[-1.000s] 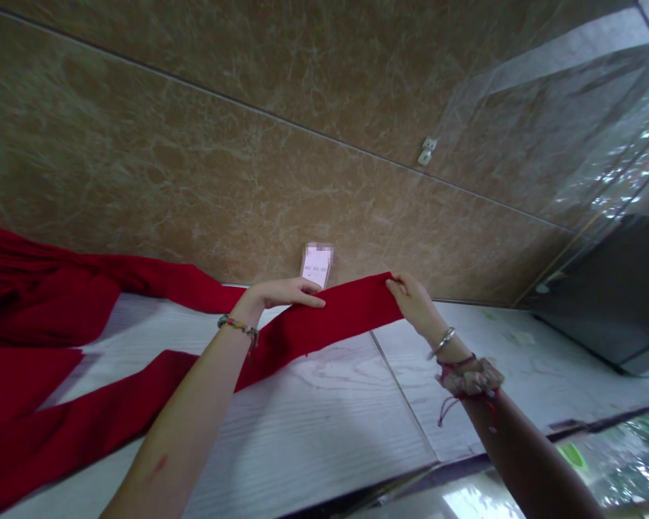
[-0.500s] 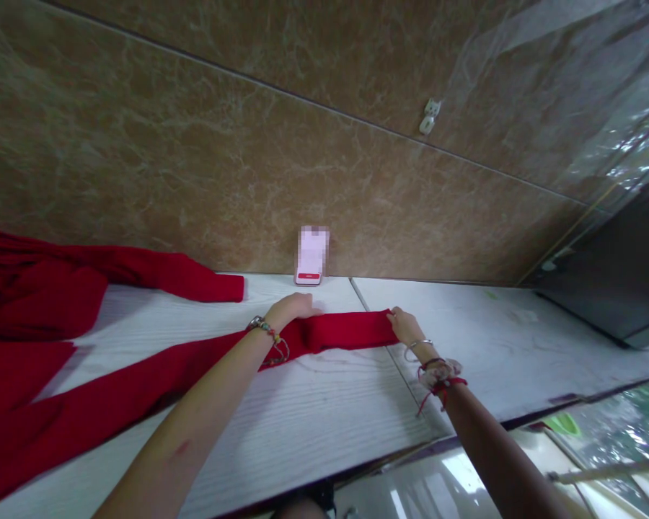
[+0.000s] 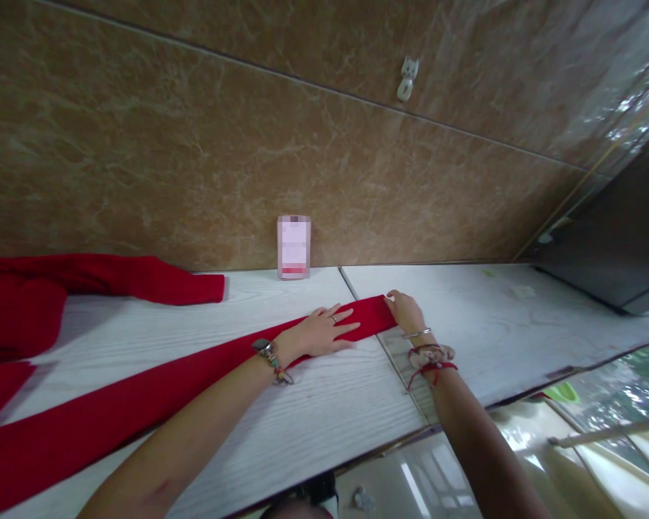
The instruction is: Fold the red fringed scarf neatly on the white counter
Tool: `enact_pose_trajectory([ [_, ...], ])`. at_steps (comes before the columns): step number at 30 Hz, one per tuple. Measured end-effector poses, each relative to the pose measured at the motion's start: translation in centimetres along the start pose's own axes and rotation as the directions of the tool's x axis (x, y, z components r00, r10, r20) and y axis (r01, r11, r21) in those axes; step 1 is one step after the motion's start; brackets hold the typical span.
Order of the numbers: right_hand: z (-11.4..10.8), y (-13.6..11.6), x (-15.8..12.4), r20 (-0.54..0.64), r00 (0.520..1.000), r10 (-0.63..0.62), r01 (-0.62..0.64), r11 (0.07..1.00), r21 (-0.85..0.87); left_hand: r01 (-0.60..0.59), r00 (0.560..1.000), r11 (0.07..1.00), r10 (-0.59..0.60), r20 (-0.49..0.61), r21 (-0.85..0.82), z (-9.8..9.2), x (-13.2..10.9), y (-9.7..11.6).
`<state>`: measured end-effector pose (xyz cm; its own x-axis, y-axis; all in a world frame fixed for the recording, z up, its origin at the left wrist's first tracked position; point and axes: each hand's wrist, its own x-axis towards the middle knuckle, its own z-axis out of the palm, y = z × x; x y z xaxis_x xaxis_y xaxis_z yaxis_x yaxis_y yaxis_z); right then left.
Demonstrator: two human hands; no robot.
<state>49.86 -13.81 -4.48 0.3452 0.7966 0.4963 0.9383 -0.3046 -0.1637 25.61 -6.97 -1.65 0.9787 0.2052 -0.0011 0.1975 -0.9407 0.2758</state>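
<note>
A long strip of red cloth (image 3: 156,386), part of a red garment, runs from the lower left across the white surface. My left hand (image 3: 321,333) lies flat on the strip near its far end, fingers spread. At the right end of the cloth, my right hand (image 3: 403,311) pinches the corner between thumb and fingers. Another red sleeve-like piece (image 3: 156,281) rests along the wall at the left, joined to bunched red cloth (image 3: 19,313) at the left edge.
A phone (image 3: 293,247) leans upright against the brown marbled wall (image 3: 195,144). The white tabletop (image 3: 497,339) has a seam near my right hand. A dark box-like object (image 3: 616,231) stands at the right. A white clip (image 3: 408,78) is on the wall.
My left hand has gone from bent fingers at the cloth's upper edge to lying flat with fingers spread. The strip's end now looks smoother and slants upward to the right.
</note>
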Motion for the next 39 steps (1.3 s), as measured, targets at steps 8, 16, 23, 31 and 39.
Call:
enact_pose_trajectory([
  [8,-1.4,-2.7,0.0,-0.029,0.970,-0.243,0.244,0.970,0.020,-0.048,0.994,0.995,0.056,-0.097,0.088,0.6,-0.2,-0.4],
  [16,1.2,-3.1,-0.8,0.185,0.845,-0.502,0.487,0.865,0.123,0.011,0.983,0.921,0.060,-0.171,0.389,-0.2,-0.9,1.1],
  [23,1.2,-2.7,-0.4,0.247,0.853,-0.460,0.436,0.888,0.150,0.190,0.981,0.886,-0.157,-0.111,0.424,-1.9,-1.5,2.0],
  [31,1.3,-2.7,-0.3,0.241,0.863,-0.444,0.406,0.893,0.191,0.089,0.983,0.978,-0.117,0.143,0.190,-5.4,-3.0,-0.2],
  [39,0.4,-3.1,-0.5,0.314,0.860,-0.402,0.376,0.916,0.143,0.065,0.979,0.970,-0.107,0.175,0.233,-2.0,-2.4,1.8],
])
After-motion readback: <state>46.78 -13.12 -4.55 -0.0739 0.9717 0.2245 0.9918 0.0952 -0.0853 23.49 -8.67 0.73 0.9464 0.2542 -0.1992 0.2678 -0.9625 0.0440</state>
